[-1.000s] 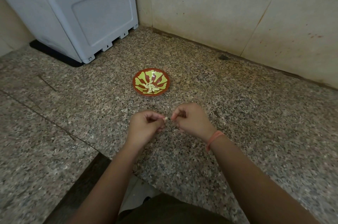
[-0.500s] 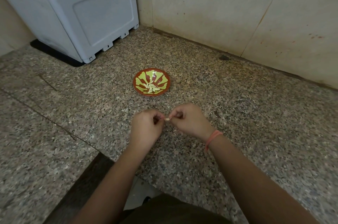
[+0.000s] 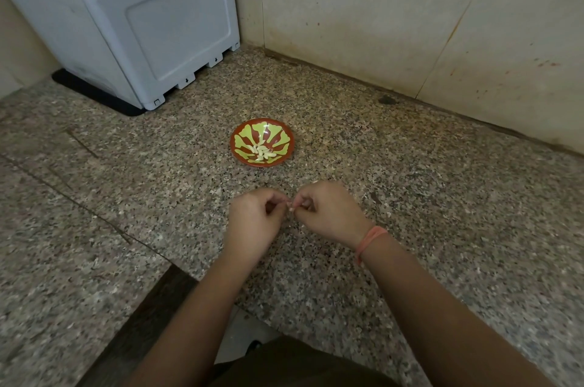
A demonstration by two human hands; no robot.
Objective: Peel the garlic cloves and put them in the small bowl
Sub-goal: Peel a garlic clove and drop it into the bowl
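A single wide-angle camera sits on the person's head, facing forward and steeply down onto a speckled stone counter. Both forearms enter from the bottom edge and meet near the centre, where the left hand and right hand lie close under the lens. The bowl lies just beyond them. The wall and a white box fill the top.
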